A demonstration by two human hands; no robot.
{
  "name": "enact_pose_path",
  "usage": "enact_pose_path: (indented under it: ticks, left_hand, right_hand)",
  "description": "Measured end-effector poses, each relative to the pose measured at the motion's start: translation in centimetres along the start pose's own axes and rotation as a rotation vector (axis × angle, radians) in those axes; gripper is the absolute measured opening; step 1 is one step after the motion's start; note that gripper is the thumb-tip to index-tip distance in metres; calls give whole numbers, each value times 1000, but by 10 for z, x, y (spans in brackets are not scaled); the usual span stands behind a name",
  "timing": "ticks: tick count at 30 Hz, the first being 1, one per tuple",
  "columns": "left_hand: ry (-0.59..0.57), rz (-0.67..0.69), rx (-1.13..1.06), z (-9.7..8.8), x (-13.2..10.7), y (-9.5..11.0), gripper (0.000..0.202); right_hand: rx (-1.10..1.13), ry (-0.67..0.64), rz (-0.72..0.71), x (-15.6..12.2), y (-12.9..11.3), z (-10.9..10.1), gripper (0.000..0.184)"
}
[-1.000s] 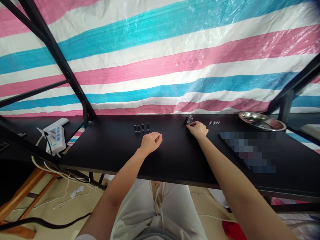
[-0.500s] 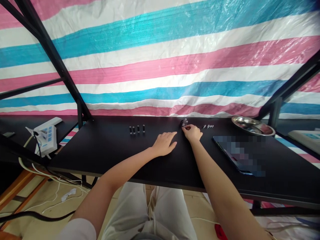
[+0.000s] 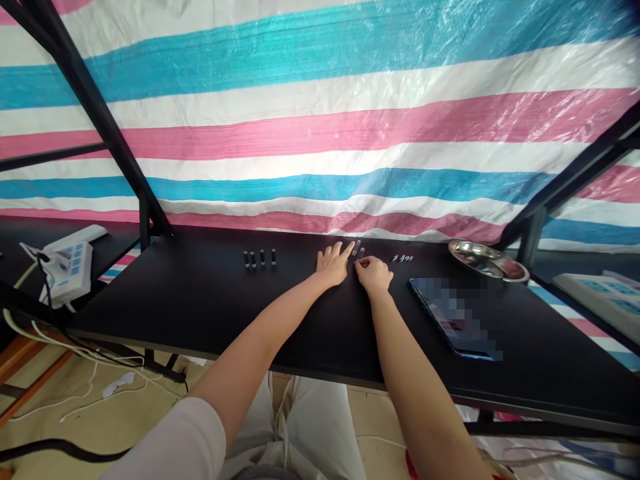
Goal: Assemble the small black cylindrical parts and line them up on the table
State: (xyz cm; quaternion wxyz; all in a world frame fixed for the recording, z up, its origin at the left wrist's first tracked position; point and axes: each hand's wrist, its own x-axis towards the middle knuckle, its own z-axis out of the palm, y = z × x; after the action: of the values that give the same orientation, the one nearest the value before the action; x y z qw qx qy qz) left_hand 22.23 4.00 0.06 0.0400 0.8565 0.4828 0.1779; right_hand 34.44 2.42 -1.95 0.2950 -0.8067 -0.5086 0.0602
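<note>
Both my hands rest at the far middle of a black table (image 3: 210, 307). My left hand (image 3: 333, 263) lies flat with its fingers spread, the fingertips next to a few small clear and dark parts (image 3: 358, 249). My right hand (image 3: 373, 274) is curled beside it, its fingertips pinched at one of those small parts; what it holds is too small to name. A row of several small black cylinders (image 3: 259, 259) stands upright to the left of my left hand.
A few tiny metal pieces (image 3: 403, 258) lie right of my hands. A dark tablet (image 3: 453, 313) lies flat at the right, with a steel dish (image 3: 487, 259) behind it. A white power strip (image 3: 67, 263) with cables sits at the far left. Black frame posts stand at both ends.
My left hand has opened from a loose fist and slid right, up to the small parts beside my right hand. The view has shifted, so everything sits further left.
</note>
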Motion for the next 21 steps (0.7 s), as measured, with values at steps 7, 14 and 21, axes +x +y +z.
enact_pose_path:
  ticks: [7,14,21]
  left_hand:
    - [104,125,88,1,9,-6,28]
    - [359,7,-263,-15,-10,-25,14]
    - [504,-48,-593,-49,-35,-42,9]
  right_hand:
    - [-21,-6,-12,0,-1,0,19]
    - [-64,-20,-222,-8,-12,-4,15]
    - [-41,93,-606,-27,-36,-9,16]
